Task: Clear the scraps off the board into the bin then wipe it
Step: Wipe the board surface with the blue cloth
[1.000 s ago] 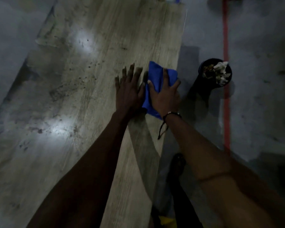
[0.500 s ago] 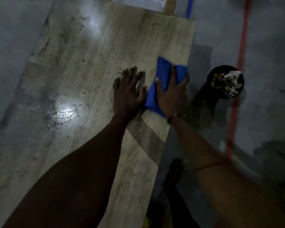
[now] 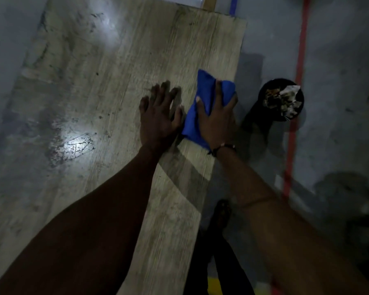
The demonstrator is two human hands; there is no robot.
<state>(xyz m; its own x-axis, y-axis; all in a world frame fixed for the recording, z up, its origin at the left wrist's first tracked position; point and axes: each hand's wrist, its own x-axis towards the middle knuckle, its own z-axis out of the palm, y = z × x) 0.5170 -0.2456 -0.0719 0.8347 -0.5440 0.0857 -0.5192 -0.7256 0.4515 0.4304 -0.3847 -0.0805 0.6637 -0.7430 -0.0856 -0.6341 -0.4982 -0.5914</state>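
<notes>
A long wooden board with dark smudges and a glare patch fills the left and middle of the head view. My right hand presses a folded blue cloth flat against the board near its right edge, fingers spread over it. Just left of the cloth, my left hand lies flat on the wood, fingers apart, holding nothing. A black round bin holding crumpled scraps stands on the floor to the right of the board.
Grey floor surrounds the board. A red line runs down the floor past the bin, and a blue line shows at the top. My foot stands on the floor below the board's right edge.
The view has shifted, so board and bin sit lower and further right in frame. Both hands stay side by side on the board, the cloth still under the right hand by the right edge.
</notes>
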